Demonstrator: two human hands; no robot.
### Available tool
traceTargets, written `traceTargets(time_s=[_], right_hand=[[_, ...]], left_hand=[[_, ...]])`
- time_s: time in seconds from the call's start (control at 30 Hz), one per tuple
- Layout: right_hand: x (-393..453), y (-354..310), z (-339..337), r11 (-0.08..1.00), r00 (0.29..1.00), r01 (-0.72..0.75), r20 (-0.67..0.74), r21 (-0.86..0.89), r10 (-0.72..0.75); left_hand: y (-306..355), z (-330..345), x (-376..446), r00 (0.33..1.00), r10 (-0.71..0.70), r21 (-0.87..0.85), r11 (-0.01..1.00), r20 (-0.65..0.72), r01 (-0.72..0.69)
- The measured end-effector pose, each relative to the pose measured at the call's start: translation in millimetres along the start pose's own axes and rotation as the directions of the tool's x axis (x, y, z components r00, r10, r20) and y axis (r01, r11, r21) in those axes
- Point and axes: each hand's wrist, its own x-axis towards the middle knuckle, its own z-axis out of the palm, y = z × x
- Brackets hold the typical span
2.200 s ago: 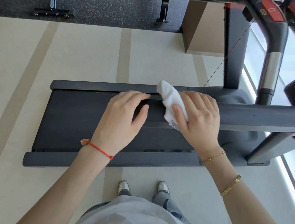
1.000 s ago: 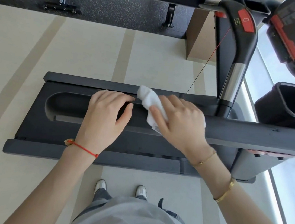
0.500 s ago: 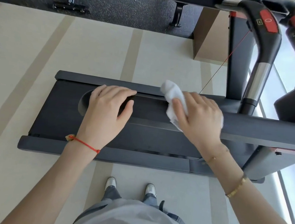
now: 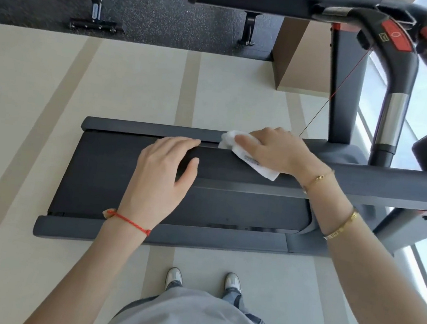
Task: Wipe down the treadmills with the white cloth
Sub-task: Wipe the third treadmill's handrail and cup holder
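The treadmill [image 4: 115, 177] lies across the middle of the head view, its near handrail [image 4: 391, 182] running out toward 3 o'clock. The white cloth [image 4: 250, 158] sits on top of that handrail, just past centre toward 1 o'clock, with a small label showing on its lower fold. The right hand [image 4: 275, 150] presses down on the cloth, fingers extended and laid flat over it, pointing toward 9 o'clock; whether the thumb grips the cloth cannot be told. The left hand [image 4: 164, 175] rests palm-down just beside it at 9 o'clock of the cloth, fingers relaxed and nearly straight, holding nothing. A red string bracelet [image 4: 131, 221] circles the left wrist. Two gold bracelets [image 4: 341, 224] sit on the right forearm. At 1 o'clock the far handlebar carries a red stop button [image 4: 395, 37].
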Motion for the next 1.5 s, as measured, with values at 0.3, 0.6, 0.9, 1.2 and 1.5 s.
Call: traceTargets(time_s=[0.3, 0.6, 0.9, 1.2, 1.5], right_hand=[[-39.5, -28.2, 38.6, 0.959, 0.833, 0.241, -0.476, -0.15, -0.283], [-6.8, -97.2, 48.3, 0.954, 0.871, 0.204, -0.404, -0.219, -0.279], [-30.9, -47.3, 44.1, 0.981, 0.812, 0.121, -0.552, -0.153, -0.187], [-23.6, -74.9, 64.4, 0.963, 0.7, 0.2, -0.661, -0.184, -0.271], [-34.8, -11.1, 67.0, 0.941, 0.537, 0.22, -0.773, -0.258, -0.337]], left_hand=[[-33.1, -21.3, -8.6, 0.996, -0.077, -0.071, 0.994, 0.037, 0.079], [-42.6, -22.5, -10.2, 0.998, -0.043, -0.143, 0.989, 0.046, 0.049], [-50.4, -23.2, -12.2, 0.997, -0.032, -0.165, 0.985, 0.066, 0.043], [-44.4, -20.9, -11.4, 0.999, -0.026, -0.151, 0.988, 0.042, 0.032], [-7.7, -2.2, 5.0, 0.997, 0.083, -0.069, 0.994, -0.004, -0.083]])
